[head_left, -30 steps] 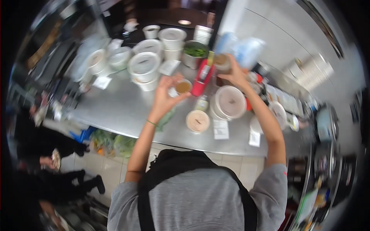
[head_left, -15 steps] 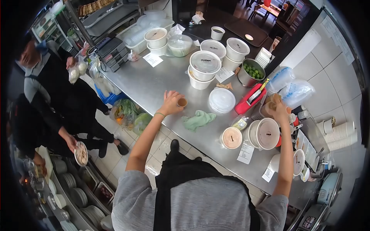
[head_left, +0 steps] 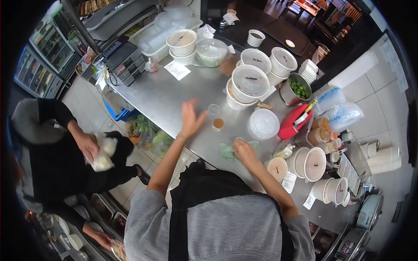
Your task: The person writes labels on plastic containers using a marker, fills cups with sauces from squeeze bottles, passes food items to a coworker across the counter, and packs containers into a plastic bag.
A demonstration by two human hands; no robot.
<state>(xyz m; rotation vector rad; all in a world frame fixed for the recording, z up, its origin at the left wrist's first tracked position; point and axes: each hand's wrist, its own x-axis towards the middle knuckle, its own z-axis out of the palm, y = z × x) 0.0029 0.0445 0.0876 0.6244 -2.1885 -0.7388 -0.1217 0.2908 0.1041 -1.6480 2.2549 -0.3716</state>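
Observation:
My left hand (head_left: 191,119) hovers over the steel counter with its fingers spread, slightly blurred, holding nothing. Just to its right stands a small cup of brown sauce (head_left: 218,124). Behind that cup lies a small clear round lid (head_left: 214,109). With closed fingers, my right hand (head_left: 244,152) grips the light green cloth (head_left: 227,151) on the counter near its front edge. White stacked lids (head_left: 264,124) are beyond the right hand, and a lidded soup tub (head_left: 276,168) is to its right.
Stacked lidded tubs (head_left: 250,81), a pot of green limes (head_left: 298,89), a red holder (head_left: 294,122) and sauce cups (head_left: 320,130) line the right side. Receipts (head_left: 177,70) lie about. At left a co-worker (head_left: 56,161) holds bagged white food (head_left: 103,155) and a plate.
My left hand has come off the sauce cup. My right hand has moved left from the sauce containers to the cloth. A clear lid now lies behind the cup. The co-worker has come closer.

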